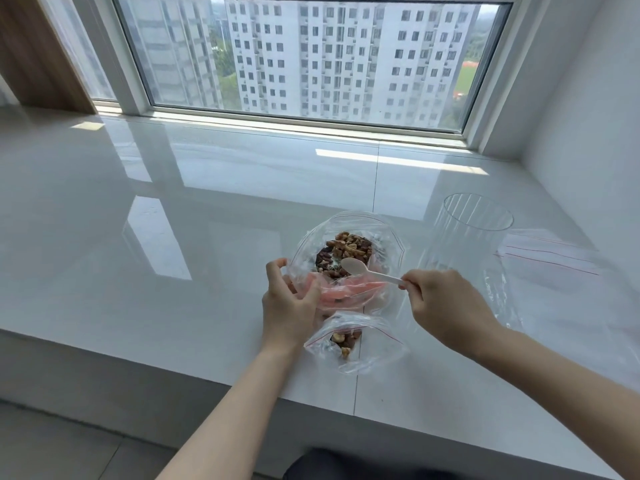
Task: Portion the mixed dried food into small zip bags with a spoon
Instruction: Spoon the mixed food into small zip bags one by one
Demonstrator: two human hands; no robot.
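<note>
A large clear bag (pixel 346 223) stands open on the white counter (pixel 173 237), with mixed nuts and dried food (pixel 346 252) inside. My left hand (pixel 289 303) grips the near left rim of that bag. My right hand (pixel 446 306) pinches the handle of a white plastic spoon (pixel 363 270), whose bowl hovers over the food, empty. A small zip bag (pixel 356 344) with a red seal line lies just in front of the large bag and holds a few nuts.
A clear plastic jar (pixel 471 244) stands to the right of my right hand. Behind it lie flat empty zip bags (pixel 550 254) with red lines. The counter's front edge runs close below the small bag. A window spans the back.
</note>
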